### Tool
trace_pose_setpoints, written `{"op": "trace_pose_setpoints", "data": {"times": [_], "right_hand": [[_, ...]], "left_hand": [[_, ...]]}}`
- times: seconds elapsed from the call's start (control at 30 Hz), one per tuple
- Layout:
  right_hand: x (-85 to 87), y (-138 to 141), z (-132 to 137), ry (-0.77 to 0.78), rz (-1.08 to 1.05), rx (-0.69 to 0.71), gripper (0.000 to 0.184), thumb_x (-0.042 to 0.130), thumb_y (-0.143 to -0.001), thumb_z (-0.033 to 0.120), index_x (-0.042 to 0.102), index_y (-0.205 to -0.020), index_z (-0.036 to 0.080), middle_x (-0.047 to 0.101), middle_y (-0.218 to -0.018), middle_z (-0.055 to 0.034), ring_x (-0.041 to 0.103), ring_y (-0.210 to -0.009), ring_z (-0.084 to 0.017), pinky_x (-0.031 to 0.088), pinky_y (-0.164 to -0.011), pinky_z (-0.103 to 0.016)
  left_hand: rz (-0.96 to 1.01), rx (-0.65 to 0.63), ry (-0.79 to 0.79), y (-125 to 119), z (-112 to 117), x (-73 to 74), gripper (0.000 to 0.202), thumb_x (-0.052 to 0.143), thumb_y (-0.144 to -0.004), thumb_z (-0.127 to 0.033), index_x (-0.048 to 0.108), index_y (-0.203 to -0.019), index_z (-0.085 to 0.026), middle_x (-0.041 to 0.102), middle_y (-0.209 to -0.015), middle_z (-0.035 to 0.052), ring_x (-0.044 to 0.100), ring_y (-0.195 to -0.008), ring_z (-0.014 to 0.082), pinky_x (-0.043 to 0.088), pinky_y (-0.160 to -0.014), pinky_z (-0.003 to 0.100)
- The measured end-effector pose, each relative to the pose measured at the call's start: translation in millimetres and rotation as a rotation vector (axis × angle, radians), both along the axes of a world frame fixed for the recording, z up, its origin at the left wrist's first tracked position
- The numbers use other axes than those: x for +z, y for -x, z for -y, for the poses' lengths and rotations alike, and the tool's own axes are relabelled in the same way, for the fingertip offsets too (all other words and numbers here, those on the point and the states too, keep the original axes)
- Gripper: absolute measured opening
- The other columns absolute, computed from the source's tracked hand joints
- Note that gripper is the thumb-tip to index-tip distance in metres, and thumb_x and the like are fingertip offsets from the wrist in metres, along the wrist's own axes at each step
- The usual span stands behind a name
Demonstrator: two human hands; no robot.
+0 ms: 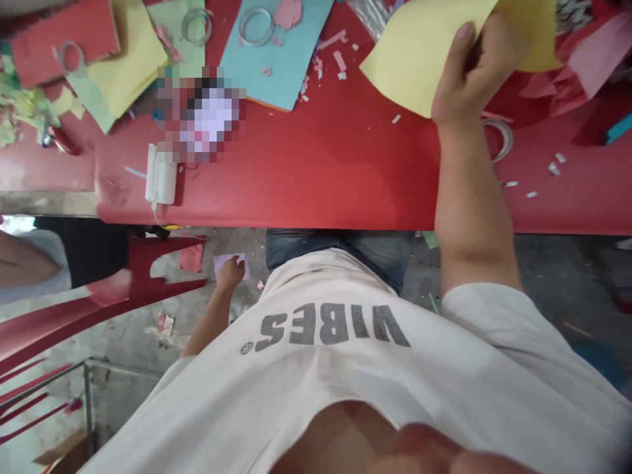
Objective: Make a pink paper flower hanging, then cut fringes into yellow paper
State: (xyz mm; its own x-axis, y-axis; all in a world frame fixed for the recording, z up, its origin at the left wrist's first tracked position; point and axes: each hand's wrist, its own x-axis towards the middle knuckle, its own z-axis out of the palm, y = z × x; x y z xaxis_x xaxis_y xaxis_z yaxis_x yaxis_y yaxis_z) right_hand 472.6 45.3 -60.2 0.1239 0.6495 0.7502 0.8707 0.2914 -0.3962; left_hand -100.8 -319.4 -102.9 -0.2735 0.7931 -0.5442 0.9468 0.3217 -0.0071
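My right hand (469, 66) is raised over the red table (306, 171) at the upper right. Its thumb and fingers are pinched on a large yellow paper sheet (424, 52), which curls up off the table. My left hand (230, 271) reaches down below the table's front edge, beside my jeans. Its fingers are closed on a small pale purple paper scrap (239, 263) near the floor. My white printed shirt fills the lower part of the view.
Blue (281, 62), yellow and green sheets, tape rolls (255, 26) and small paper snippets lie on the table. A white plug adapter (160, 179) sits near the front left edge. A red plastic chair (148, 276) and part of another person stand at the left.
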Motion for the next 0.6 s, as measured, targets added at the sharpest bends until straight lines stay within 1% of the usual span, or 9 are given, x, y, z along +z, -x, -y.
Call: {"op": "trace_pose_setpoints", "data": {"times": [0.07,0.13,0.23,0.27,0.3,0.37,0.43,0.53,0.6], "right_hand": [[-4.3,0.8,-1.9,-0.005,0.011,-0.015,0.040,0.016,-0.118,0.063,0.013,-0.088,0.036,0.059,-0.083,-0.0122,0.060,-0.082,-0.025,0.036,-0.080,-0.042],[-7.0,1.8,-3.1,0.013,0.034,-0.021,0.041,0.013,-0.117,0.064,0.012,-0.088,0.036,0.061,-0.082,-0.0132,0.061,-0.081,-0.026,0.034,-0.079,-0.043],[-7.3,4.0,-1.9,0.029,0.048,-0.031,0.042,0.012,-0.116,0.067,0.012,-0.087,0.036,0.064,-0.082,-0.0147,0.061,-0.082,-0.027,0.034,-0.080,-0.044],[-6.7,4.9,-0.7,0.024,0.046,-0.026,0.042,0.014,-0.116,0.067,0.014,-0.087,0.036,0.064,-0.081,-0.0149,0.061,-0.082,-0.027,0.034,-0.080,-0.045],[-5.9,5.9,0.8,0.015,0.038,-0.023,0.042,0.015,-0.116,0.066,0.016,-0.087,0.036,0.064,-0.081,-0.0150,0.061,-0.081,-0.028,0.034,-0.080,-0.045],[-3.8,8.2,4.6,0.014,0.030,-0.004,0.042,0.017,-0.117,0.066,0.022,-0.087,0.036,0.066,-0.083,-0.0150,0.060,-0.082,-0.028,0.035,-0.080,-0.046],[0.0,11.9,9.8,0.037,0.014,0.007,0.046,0.018,-0.116,0.068,0.031,-0.086,0.035,0.066,-0.084,-0.0139,0.058,-0.084,-0.028,0.037,-0.082,-0.046],[11.6,21.4,21.4,0.086,-0.054,0.090,0.055,0.022,-0.114,0.075,0.045,-0.088,0.033,0.065,-0.088,-0.0126,0.056,-0.088,-0.027,0.043,-0.087,-0.047],[23.0,29.6,30.8,0.072,-0.195,0.193,0.055,0.029,-0.112,0.077,0.052,-0.093,0.031,0.068,-0.100,-0.0135,0.059,-0.095,-0.027,0.050,-0.094,-0.048]], "left_hand": [[0.055,-0.071,-0.064,-18.7,-0.1,-2.8,0.045,0.075,-0.108,-0.043,0.067,-0.145,-0.018,0.069,-0.147,0.0134,0.072,-0.128,0.0288,0.066,-0.109,0.052],[0.160,-0.214,-0.123,-48.7,-10.4,-6.7,0.036,0.052,-0.116,-0.027,0.071,-0.143,-0.014,0.069,-0.149,0.0193,0.067,-0.141,0.0308,0.058,-0.122,0.052],[0.396,-0.504,-0.051,-102.2,-43.4,-13.2,0.027,0.063,-0.110,-0.037,0.084,-0.111,-0.020,0.080,-0.122,0.0160,0.071,-0.132,0.0349,0.052,-0.126,0.055],[0.463,-0.579,-0.028,-119.8,-56.7,-14.7,0.023,0.066,-0.108,-0.037,0.085,-0.110,-0.023,0.082,-0.121,0.0139,0.071,-0.133,0.0338,0.049,-0.129,0.052],[0.513,-0.632,-0.019,-136.6,-69.6,-15.3,0.024,0.068,-0.106,-0.034,0.084,-0.122,-0.026,0.082,-0.130,0.0111,0.069,-0.139,0.0323,0.045,-0.134,0.050],[0.587,-0.670,-0.017,-167.0,-91.0,-10.8,0.061,0.067,-0.102,-0.023,0.062,-0.163,-0.027,0.071,-0.158,0.0120,0.059,-0.155,0.0355,0.040,-0.137,0.053],[0.626,-0.694,0.023,-191.6,-103.7,5.1,0.066,0.061,-0.106,-0.026,0.052,-0.171,-0.027,0.065,-0.166,0.0119,0.057,-0.159,0.0354,0.042,-0.136,0.051],[0.738,-0.839,0.140,-215.7,-115.0,50.1,0.063,0.066,-0.107,-0.041,0.057,-0.168,-0.026,0.062,-0.170,0.0102,0.059,-0.159,0.0347,0.047,-0.135,0.046],[1.056,-0.983,0.396,-223.3,-131.2,82.6,0.053,0.060,-0.113,-0.044,0.064,-0.162,-0.026,0.066,-0.166,0.0094,0.064,-0.155,0.0313,0.051,-0.131,0.042]]}}
